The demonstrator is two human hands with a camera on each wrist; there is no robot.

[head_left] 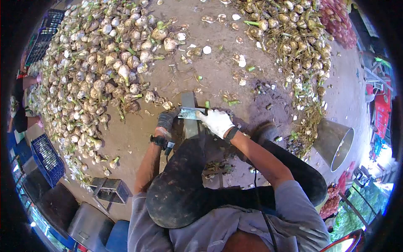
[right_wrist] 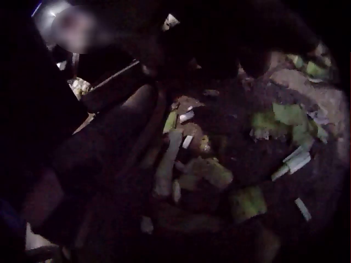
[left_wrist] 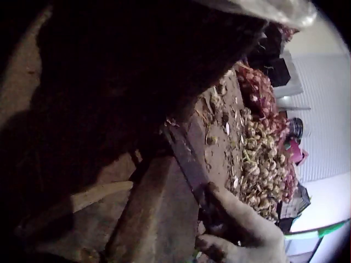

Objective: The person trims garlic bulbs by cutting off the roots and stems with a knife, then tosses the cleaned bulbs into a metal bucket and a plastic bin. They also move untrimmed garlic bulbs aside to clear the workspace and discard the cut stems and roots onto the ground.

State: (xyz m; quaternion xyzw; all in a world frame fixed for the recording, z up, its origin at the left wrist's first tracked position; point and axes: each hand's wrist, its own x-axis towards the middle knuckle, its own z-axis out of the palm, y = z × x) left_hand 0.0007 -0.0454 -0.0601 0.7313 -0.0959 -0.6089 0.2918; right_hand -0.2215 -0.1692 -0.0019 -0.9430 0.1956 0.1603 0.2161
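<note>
A flat metal blade (head_left: 189, 113) lies crosswise over an upright-pointing grey bar (head_left: 188, 101) in the head view. My white-gloved right hand (head_left: 216, 122) pinches the blade's right end. At its left end is my dark-gloved left hand (head_left: 167, 120); whether those fingers grip the blade or only touch it cannot be told. The left wrist view shows the blade (left_wrist: 189, 166) running to the right hand (left_wrist: 244, 227), whose thumb and finger close on it, beside a block (left_wrist: 151, 211). The right wrist view is dark, with neither blade nor fingers clearly visible.
A large garlic heap (head_left: 100, 63) spreads at the left, another (head_left: 304, 46) at the upper right. A metal bucket (head_left: 327, 140) lies tilted at the right. A blue crate (head_left: 47, 160) and small metal box (head_left: 110, 190) stand lower left. Cut stems (right_wrist: 299, 159) litter the ground.
</note>
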